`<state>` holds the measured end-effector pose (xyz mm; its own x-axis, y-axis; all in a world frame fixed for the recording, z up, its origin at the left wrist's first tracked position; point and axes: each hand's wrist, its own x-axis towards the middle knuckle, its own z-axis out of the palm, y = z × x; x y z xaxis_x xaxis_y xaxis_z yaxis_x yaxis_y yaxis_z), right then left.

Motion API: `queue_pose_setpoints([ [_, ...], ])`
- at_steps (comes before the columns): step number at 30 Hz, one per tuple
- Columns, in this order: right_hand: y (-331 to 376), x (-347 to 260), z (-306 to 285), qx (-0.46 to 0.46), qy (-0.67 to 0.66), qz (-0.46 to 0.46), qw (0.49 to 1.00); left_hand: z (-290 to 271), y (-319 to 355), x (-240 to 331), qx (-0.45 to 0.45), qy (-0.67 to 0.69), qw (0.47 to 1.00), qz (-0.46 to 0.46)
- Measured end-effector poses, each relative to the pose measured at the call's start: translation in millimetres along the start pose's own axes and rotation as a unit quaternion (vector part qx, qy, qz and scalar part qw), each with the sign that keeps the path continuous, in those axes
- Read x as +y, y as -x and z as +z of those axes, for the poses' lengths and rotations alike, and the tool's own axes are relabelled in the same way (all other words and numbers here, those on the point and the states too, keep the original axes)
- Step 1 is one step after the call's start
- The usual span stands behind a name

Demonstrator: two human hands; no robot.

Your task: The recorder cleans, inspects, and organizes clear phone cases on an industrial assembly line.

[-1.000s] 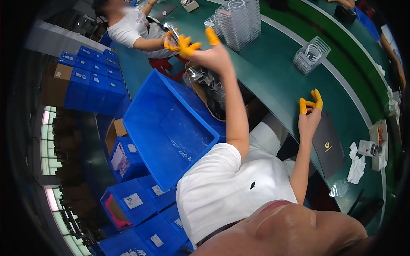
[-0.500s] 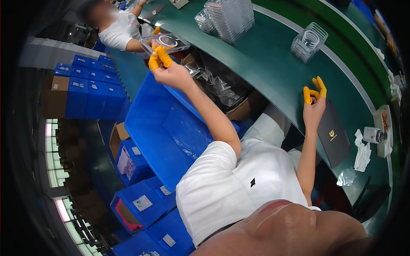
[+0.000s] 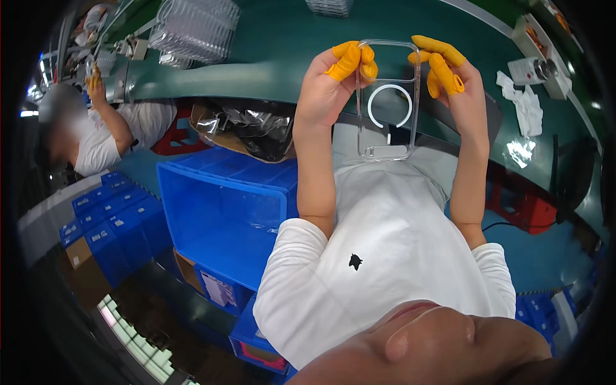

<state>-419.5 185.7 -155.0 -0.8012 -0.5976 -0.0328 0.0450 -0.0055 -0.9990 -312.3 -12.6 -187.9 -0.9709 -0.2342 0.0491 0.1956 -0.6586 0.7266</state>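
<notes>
A clear phone case point(image 3: 388, 106) with a white ring on its back hangs upright in front of me, above the table edge and my lap. My left hand point(image 3: 328, 83) pinches its upper left edge between thumb and fingers. On the opposite side, my right hand point(image 3: 459, 80) has its fingertips at the upper right edge, closed on the rim. Yellow finger cots cover several fingertips of both hands. Partly hidden behind my right hand lies a dark flat folder or box point(image 3: 493, 115) on the table.
Stacked clear cases point(image 3: 196, 29) stand on the green table point(image 3: 282, 77). Crumpled tissue point(image 3: 525, 106), a bottle point(image 3: 529, 70) and a white tray point(image 3: 532, 38) lie right. A blue bin point(image 3: 221, 215) and a carton of plastic bags point(image 3: 256, 131) sit left, near a co-worker point(image 3: 102, 138).
My left hand has brought the phone case from the far left to in front of my body. My right hand, apart from it before, now grips its right edge. My view has turned.
</notes>
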Motion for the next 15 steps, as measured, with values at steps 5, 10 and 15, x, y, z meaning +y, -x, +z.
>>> queue_pose_setpoints([
  [5, 9.7, 15.1, -21.5, 0.037, -0.027, 0.039, 0.998, 12.7, -18.2, -32.6, -0.026, 0.001, 0.997, -0.08],
  [10, 14.7, 29.4, -34.7, 0.123, -0.085, 0.0, 0.989, 43.2, -20.2, -37.8, 0.064, -0.234, 0.97, -0.016],
  [15, 19.3, 33.4, -60.1, 0.221, -0.044, 0.004, 0.974, 45.4, 8.3, -40.9, 0.074, -0.315, 0.936, 0.136],
])
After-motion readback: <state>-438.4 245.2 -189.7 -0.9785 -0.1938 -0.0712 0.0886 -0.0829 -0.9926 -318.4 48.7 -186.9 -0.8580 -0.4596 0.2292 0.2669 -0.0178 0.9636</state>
